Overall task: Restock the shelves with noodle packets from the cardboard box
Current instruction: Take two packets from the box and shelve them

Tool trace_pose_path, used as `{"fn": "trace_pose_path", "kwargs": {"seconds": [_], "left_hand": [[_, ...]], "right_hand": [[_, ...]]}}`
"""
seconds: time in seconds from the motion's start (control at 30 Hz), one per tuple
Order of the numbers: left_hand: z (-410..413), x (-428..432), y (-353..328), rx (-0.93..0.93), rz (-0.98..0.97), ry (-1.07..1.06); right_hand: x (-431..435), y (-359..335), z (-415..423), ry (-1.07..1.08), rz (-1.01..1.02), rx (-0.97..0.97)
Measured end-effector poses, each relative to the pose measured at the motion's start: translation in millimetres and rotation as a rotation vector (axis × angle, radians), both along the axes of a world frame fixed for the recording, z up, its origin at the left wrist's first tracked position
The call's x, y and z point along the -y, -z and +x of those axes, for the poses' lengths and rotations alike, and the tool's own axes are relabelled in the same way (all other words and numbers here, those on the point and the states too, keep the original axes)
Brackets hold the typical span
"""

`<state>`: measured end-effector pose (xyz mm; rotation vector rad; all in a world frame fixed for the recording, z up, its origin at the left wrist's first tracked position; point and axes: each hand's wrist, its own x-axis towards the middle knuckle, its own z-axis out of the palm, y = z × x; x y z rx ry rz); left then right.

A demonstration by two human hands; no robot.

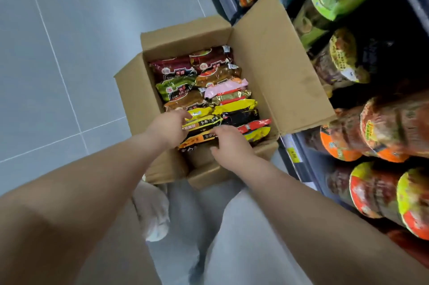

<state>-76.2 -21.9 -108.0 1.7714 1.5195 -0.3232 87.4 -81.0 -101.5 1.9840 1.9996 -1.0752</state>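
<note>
The cardboard box [134, 99] sits open on the grey tiled floor [58, 52] at frame centre. Its tall right flap leans against the shelves [299, 157] at the right edge, where noodle cups [383, 126] crowd forward. Noodle packets [176, 68] stand on edge in two rows, filling the box wall to wall apart from a gap at the near end. The left hand [170, 128] curls its fingers over the left ends of the nearest packets [202, 122] — yellow and black — while the right hand [228, 145] grips their near side, thumb on top, other fingers hidden. Left of the box the floor lies open; the near flaps fold down beside the person's legs [232, 226].
</note>
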Motion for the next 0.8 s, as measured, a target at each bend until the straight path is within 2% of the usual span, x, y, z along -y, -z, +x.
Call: {"fn": "trace_pose_path", "kwargs": {"seconds": [0.17,0.43,0.63,0.8], "left_hand": [[13,-3,68,-0.108,0.066,0.123],[15,3,98,-0.219,0.195,0.250],[25,3,113,-0.369,0.310,0.405],[26,-3,114,-0.318,0.286,0.342]], "right_hand": [[-10,69,-2,-0.148,0.026,0.023],[0,101,-5,-0.488,0.142,0.248],[-8,122,-15,-0.592,0.213,0.401],[-6,120,-8,-0.539,0.274,0.323]]}}
